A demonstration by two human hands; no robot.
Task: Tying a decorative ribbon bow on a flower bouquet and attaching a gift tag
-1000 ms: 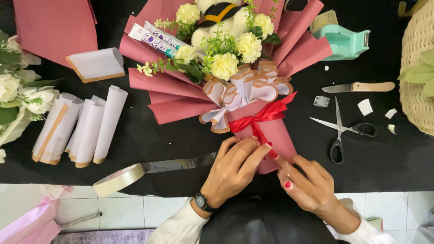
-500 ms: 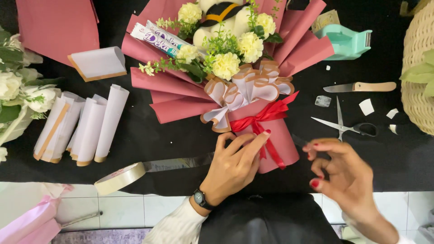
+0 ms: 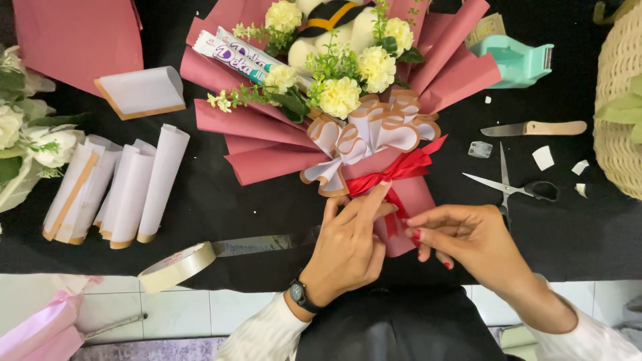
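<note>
A bouquet wrapped in dusty-pink paper lies on the black cloth, holding cream flowers, a plush toy and a candy bar. A white-and-brown bow and a red ribbon tie its neck. My left hand rests flat on the wrapped stem, its fingertips touching the red knot. My right hand pinches a red ribbon tail beside the stem.
Scissors, a wood-handled knife and a teal tape dispenser lie to the right, next to a wicker basket. Rolled paper sheets and a tape roll sit on the left, with white flowers beyond.
My right hand left the stem, swung out to the right, then came back and pinched the ribbon tail. My left hand stayed on the stem, fingers reaching up to the knot.
</note>
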